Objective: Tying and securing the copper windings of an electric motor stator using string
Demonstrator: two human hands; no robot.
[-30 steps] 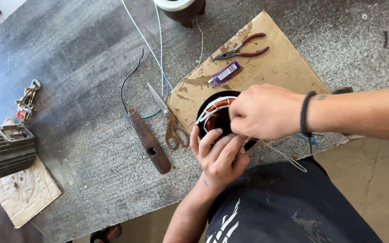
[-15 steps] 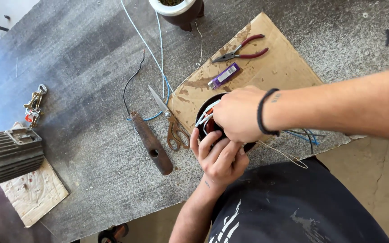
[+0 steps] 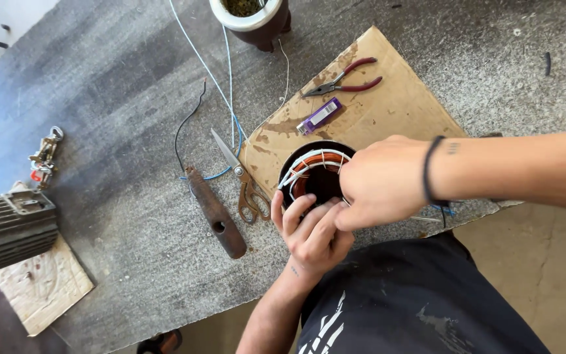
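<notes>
A round black motor stator with copper windings and white sleeved wires sits on a cardboard sheet at the table's near edge. My left hand presses against its near rim, fingers pointing up along the side. My right hand, with a black band on the wrist, covers the stator's right side; its fingers are closed over the windings and wires there. What the fingertips pinch is hidden.
Left of the stator lie rusty scissors and a brown wooden handle. Red-handled pliers and a purple lighter rest on the cardboard. Blue wires run to a cup. A finned grey motor housing stands far left.
My right hand has drawn back a little toward the right of the stator, showing more of the windings. The left hand stays at the near rim.
</notes>
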